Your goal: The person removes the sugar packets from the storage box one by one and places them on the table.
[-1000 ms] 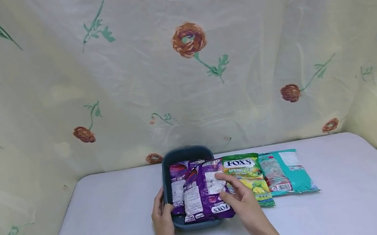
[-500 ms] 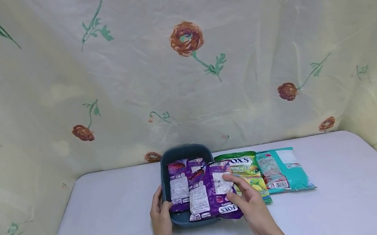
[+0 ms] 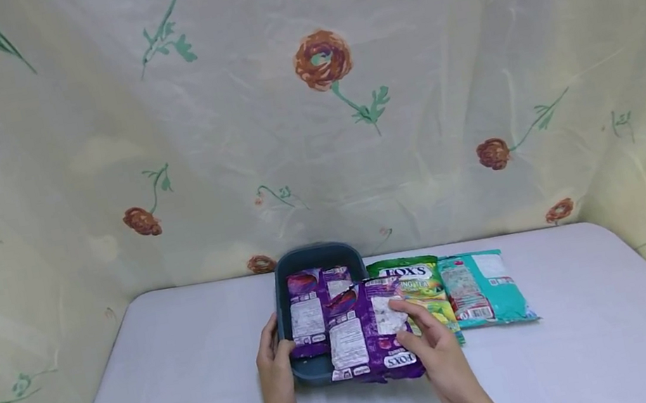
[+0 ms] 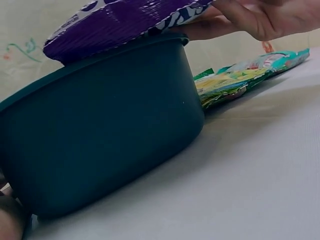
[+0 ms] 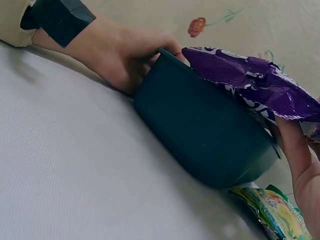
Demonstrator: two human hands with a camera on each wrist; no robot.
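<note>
A dark teal plastic tub (image 3: pixel 313 372) stands on the table. My left hand (image 3: pixel 274 366) grips its left side, thumb over the rim and fingers along the outer wall. My right hand (image 3: pixel 441 356) holds a purple Fox's candy bag (image 3: pixel 350 346) by its right side, thumb on top and fingers underneath. This bag lies tilted over the tub's front right rim, as the left wrist view shows of the purple bag (image 4: pixel 125 30) too. Inside the tub lies more purple packaging (image 3: pixel 307 319), partly hidden by the held bag.
Right of the tub lies a green and yellow Fox's Spring Tea bag (image 3: pixel 433 283), partly covered by the right hand and purple bag. A teal candy bag (image 3: pixel 509 299) lies beside it. Behind the white table (image 3: pixel 199 379) hangs a flowered curtain (image 3: pixel 417 71).
My right hand has drawn the purple bag rightward and slightly toward me, uncovering more of the tub's inside. My left hand keeps its grip on the tub.
</note>
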